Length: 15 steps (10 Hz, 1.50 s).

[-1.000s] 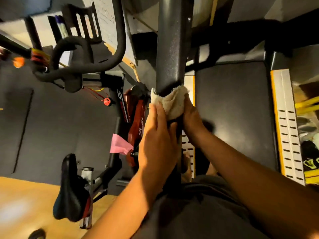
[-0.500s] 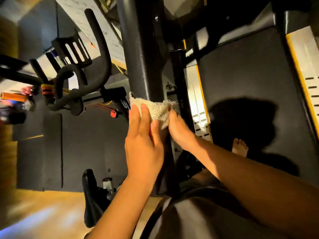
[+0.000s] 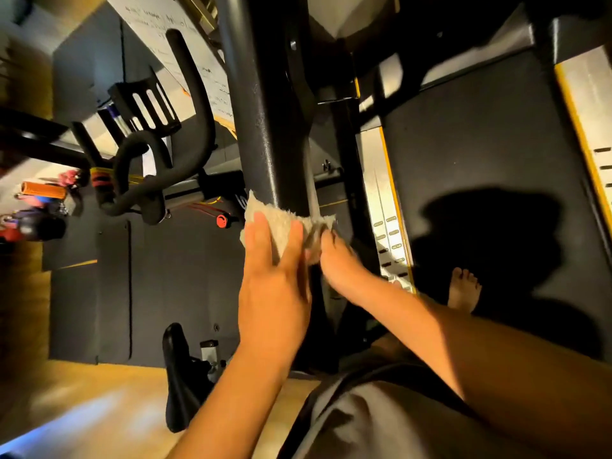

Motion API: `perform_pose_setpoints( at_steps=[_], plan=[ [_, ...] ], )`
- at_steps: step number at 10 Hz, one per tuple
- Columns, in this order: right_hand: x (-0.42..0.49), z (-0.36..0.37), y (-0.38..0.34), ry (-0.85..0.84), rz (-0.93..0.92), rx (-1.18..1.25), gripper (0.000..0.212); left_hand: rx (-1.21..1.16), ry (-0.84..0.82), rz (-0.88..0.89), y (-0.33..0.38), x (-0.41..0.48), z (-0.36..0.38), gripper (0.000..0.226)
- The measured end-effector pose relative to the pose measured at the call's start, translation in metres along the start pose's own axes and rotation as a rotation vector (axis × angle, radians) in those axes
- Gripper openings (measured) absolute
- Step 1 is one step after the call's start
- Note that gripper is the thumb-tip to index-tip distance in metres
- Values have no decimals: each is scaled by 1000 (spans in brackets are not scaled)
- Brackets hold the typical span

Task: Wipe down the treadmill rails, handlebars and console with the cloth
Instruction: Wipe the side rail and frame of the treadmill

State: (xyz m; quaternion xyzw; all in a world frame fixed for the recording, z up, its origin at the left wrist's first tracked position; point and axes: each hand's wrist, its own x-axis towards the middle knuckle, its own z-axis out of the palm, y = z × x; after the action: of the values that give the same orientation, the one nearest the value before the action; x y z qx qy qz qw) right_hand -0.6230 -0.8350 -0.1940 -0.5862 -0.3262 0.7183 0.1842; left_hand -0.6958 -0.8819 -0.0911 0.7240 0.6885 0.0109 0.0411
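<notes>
Wiping the treadmill upright, head view. The cloth (image 3: 288, 226), bunched between the hands a second ago, now lies spread wider across the front of the dark upright post (image 3: 261, 127) at frame centre, and the view has tilted so that a bare foot (image 3: 463, 289) shows on the belt (image 3: 480, 144) at right. The left hand (image 3: 275, 286) presses the cloth flat against the post with straight fingers. The right hand (image 3: 337, 263) bends its fingers onto the cloth's right end, apparently pinching it, though blur hides the detail. The stroke along the post appears to be under way. The side rail (image 3: 387, 200) stands just right of the hands, not touched by the cloth, and no console is in view, so much of the task likely remains. Containers: only a slotted holder (image 3: 145, 104) on the exercise bike (image 3: 155, 180), upper left; its contents cannot be told.
</notes>
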Motion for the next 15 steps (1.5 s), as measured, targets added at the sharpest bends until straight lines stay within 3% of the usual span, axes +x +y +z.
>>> perform_pose_setpoints(
  at_steps=[1, 2, 3, 4, 5, 6, 7, 8, 9, 10, 11, 12, 13, 15],
  plan=[
    [16, -15, -36, 95, -78, -22, 45, -16, 20, -96, 6, 33, -1, 55],
    [-1, -8, -17, 99, -143, -146, 45, -107, 3, -150, 11, 13, 1, 62],
    [-51, 1, 16, -29, -149, -261, 47, -175, -51, -237, 16, -28, -2, 66],
    [-100, 12, 38, -185, -133, -361, 50, -381, -80, -445, 0, -51, 6, 65],
    [-86, 7, 17, -106, -186, -498, 52, -419, -74, -381, -2, -55, -1, 55],
    [-36, 0, -38, 31, -254, -303, 51, -462, 17, -315, -20, 15, -5, 42],
    [-11, -7, -68, 68, -332, -244, 51, -529, 21, -356, -27, 52, -3, 39],
    [-24, -3, -55, 86, -305, -12, 49, -682, -18, -367, -31, 54, -8, 37],
    [-57, 4, -14, -3, -170, -121, 55, -730, -53, -400, -24, 5, -4, 40],
    [-85, 14, 27, -61, -28, -162, 88, -931, -88, -507, -31, -42, 7, 46],
    [-61, 9, 17, 38, -96, -98, 73, -1054, -91, -523, -40, -39, 19, 46],
    [-33, -3, -35, 152, -206, -212, 37, -1172, -22, -440, -52, -2, 20, 41],
    [-25, -6, -73, 160, -223, -172, 36, -1255, 2, -429, -56, 26, 19, 31],
    [-64, 16, -72, 216, -203, -12, 41, -1451, -82, -496, -60, 9, 58, 50]
  ],
)
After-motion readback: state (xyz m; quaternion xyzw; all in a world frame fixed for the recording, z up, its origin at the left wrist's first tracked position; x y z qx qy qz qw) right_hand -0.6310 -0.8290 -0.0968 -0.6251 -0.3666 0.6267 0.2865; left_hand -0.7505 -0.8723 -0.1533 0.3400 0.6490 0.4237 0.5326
